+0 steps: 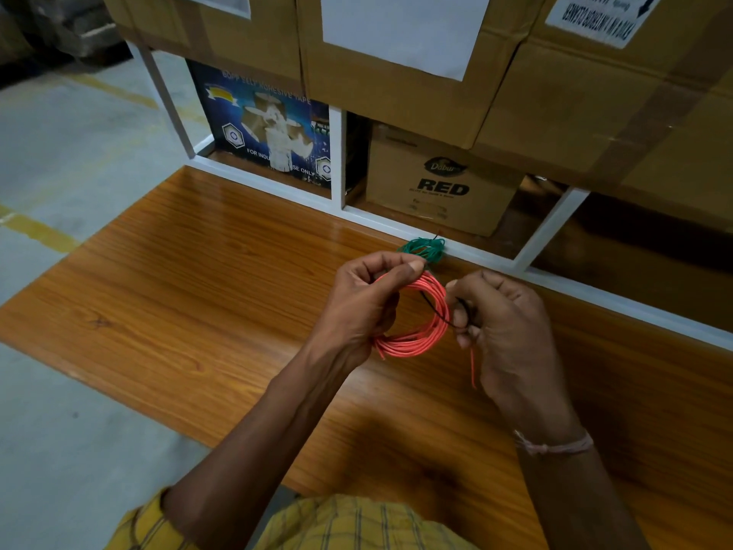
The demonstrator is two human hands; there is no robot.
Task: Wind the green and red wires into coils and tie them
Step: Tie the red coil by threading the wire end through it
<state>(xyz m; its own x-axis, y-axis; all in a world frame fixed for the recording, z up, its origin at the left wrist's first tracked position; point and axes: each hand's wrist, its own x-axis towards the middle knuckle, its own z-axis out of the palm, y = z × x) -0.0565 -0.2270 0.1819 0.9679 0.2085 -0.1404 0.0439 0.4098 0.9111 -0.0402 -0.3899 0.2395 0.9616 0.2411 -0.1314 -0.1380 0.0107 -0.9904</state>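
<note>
I am sitting at the wooden table [166, 279], which is taking up most of the view, with stacked cardboard boxes [396, 73] filling the white-framed shelf [337, 160] along its far edge. Against that far edge, just beyond my hands, the green wire [422, 248] is lying in a small bundle with a dark tail sticking up from it, so I am judging it already coiled and tied. The red wire [416, 335] is hanging above the table as a coil of many turns between my hands, roughly in the middle of the scene. My left hand [365, 303] is gripping the coil, fingers curled round its left side and thumb and forefinger pinching the top. My right hand [503, 327] is curled at the coil's right side, pinching a thin black tie [438, 311] that is crossing the strands there. A loose red end [472, 367] is dangling below my right hand. To do this well, I am thinking I should be keeping the left grip firm so the turns are not springing apart, drawing the tie snug round every strand rather than only some, and tucking that loose end into the bundle before twisting the tie closed. Pulling too hard could be kinking the thin wire.
</note>
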